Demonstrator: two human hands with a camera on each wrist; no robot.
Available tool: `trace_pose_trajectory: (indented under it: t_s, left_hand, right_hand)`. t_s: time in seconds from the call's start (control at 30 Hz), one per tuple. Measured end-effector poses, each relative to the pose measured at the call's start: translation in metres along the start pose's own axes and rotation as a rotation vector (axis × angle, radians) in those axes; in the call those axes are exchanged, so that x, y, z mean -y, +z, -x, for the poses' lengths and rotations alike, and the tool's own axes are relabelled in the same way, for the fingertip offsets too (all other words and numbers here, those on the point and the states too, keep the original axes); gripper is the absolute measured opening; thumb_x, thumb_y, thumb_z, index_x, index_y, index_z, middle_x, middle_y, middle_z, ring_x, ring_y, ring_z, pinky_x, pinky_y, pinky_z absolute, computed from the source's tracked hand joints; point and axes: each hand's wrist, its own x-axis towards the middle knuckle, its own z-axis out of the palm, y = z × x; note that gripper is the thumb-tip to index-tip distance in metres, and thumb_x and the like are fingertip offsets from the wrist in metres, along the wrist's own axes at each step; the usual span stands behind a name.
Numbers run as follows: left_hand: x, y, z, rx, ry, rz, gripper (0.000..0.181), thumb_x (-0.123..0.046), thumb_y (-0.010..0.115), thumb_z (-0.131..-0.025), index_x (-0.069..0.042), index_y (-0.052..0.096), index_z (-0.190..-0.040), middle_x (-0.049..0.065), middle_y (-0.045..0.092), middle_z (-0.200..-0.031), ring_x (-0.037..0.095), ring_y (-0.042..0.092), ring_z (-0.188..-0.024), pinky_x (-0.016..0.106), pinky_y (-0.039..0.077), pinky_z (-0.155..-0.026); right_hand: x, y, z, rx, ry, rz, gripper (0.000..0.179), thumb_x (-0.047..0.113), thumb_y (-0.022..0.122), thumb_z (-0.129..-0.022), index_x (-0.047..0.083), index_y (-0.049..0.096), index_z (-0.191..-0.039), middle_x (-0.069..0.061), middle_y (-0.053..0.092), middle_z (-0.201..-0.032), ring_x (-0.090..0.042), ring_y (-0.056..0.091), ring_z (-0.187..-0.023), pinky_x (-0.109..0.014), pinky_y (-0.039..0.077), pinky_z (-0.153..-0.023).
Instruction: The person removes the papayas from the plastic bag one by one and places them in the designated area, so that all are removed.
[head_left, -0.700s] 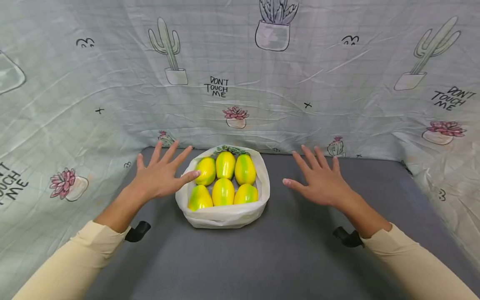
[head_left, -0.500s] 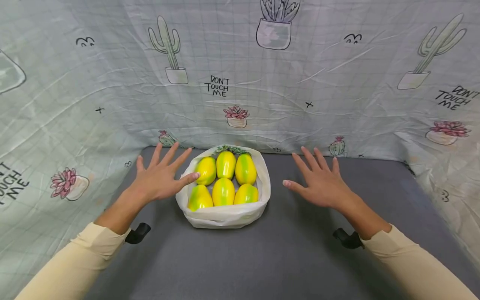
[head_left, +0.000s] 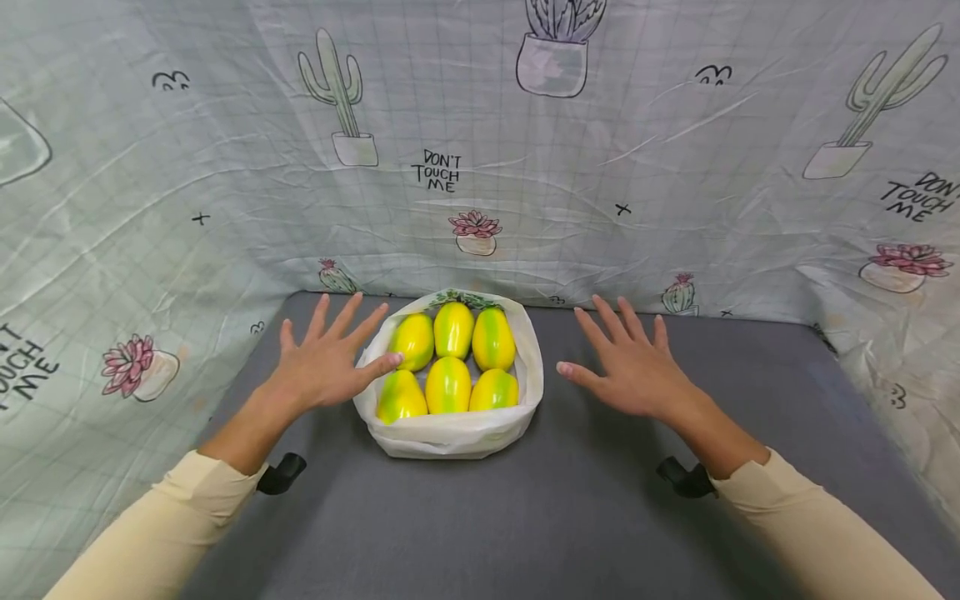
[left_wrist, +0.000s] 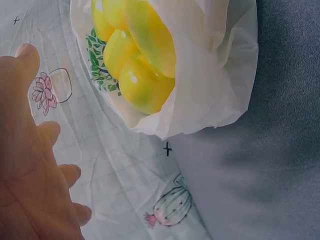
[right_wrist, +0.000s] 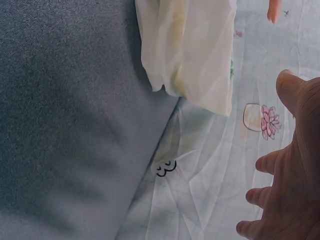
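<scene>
A white plastic bag (head_left: 457,437) with a rolled-open mouth stands on the grey table, green leaf print showing at its back edge. Inside lie several glossy yellow fruits (head_left: 448,385) with green streaks, mango-like in shape, in two rows. My left hand (head_left: 318,367) hovers at the bag's left side with fingers spread; in the head view its thumb overlaps the bag's rim, but the left wrist view shows the hand (left_wrist: 30,165) apart from the bag. To the right of the bag my right hand (head_left: 630,371) is held up, fingers spread, touching nothing.
Grey cloth covers the table (head_left: 480,533). A pale curtain (head_left: 420,100) printed with cacti and lettering hangs behind it and along both sides. Black wrist mounts (head_left: 282,473) show under both forearms.
Both hands have moved slightly inward toward the bag, the right one leftward and the left one a little rightward and nearer. The bag and fruits stay in place; the view has shifted slightly.
</scene>
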Motion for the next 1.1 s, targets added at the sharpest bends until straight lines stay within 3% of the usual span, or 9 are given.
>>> trace_pose_trajectory:
  t_s: [1.1]
  left_hand:
    - [0.015, 0.027, 0.000, -0.023, -0.027, 0.017, 0.094, -0.088, 0.030, -0.092, -0.037, 0.008, -0.168, 0.010, -0.003, -0.178, 0.050, -0.011, -0.160, 0.086, -0.008, -0.112]
  right_hand:
    - [0.023, 0.027, -0.012, -0.022, -0.078, -0.022, 0.089, 0.067, 0.052, -0.100, 0.025, 0.015, -0.169, -0.007, 0.001, -0.178, -0.041, -0.004, -0.163, -0.079, -0.002, -0.120]
